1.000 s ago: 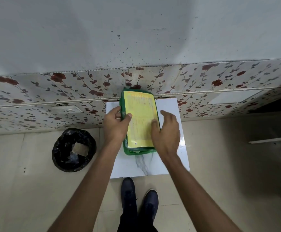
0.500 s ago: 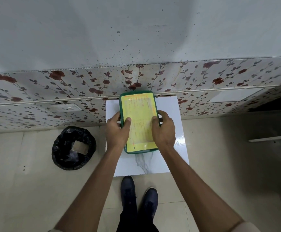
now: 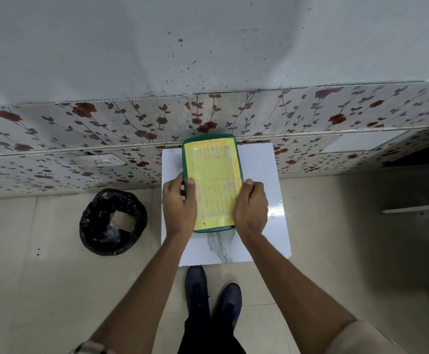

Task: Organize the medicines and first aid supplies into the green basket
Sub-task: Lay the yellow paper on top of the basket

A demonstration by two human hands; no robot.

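Both hands, left hand (image 3: pixel 180 204) at nine o'clock and right hand (image 3: pixel 250 206) at three, clasp the green basket (image 3: pixel 209 137) on the white counter (image 3: pixel 262 175). A yellow printed sheet (image 3: pixel 214 182) covers it; no supplies show outside, so packing seems finished.

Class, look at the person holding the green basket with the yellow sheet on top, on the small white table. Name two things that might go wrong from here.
1. The yellow sheet lies loose over the green basket, pinned mainly by thumbs; if the left hand or right hand lets go, it may slide off.
2. The sheet hides the contents, so nobody can check what is inside.
3. The white table is small, with a black bin beside it; a nudged basket might fall.
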